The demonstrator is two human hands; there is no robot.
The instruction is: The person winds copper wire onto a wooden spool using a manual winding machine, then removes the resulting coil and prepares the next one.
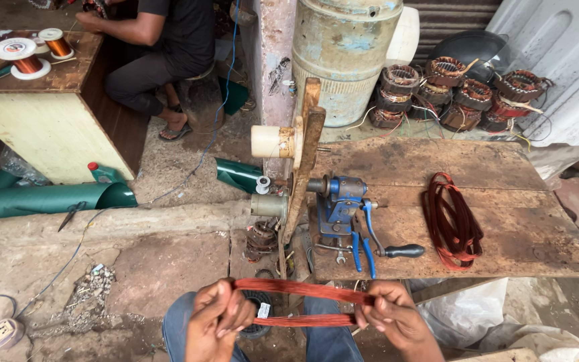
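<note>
My left hand (217, 319) and my right hand (390, 312) both grip a stretched loop of copper winding wire (306, 304), held taut between them above my knees in blue jeans. A small white tag hangs on the loop near my left hand. Just beyond, a blue hand-cranked winding machine (343, 209) with a black handle is bolted to the edge of a worn wooden bench (517, 228). A wooden former (303, 157) with a cream block is mounted on its shaft. A bundle of finished copper coils (452, 221) lies on the bench to the right.
Several wound motor stators (460, 94) are stacked behind the bench beside a dented metal drum (343, 53). A seated person (162, 47) works at a table with copper wire spools (25, 59) at the far left. Green sheet rolls (48, 199) lie on the ground.
</note>
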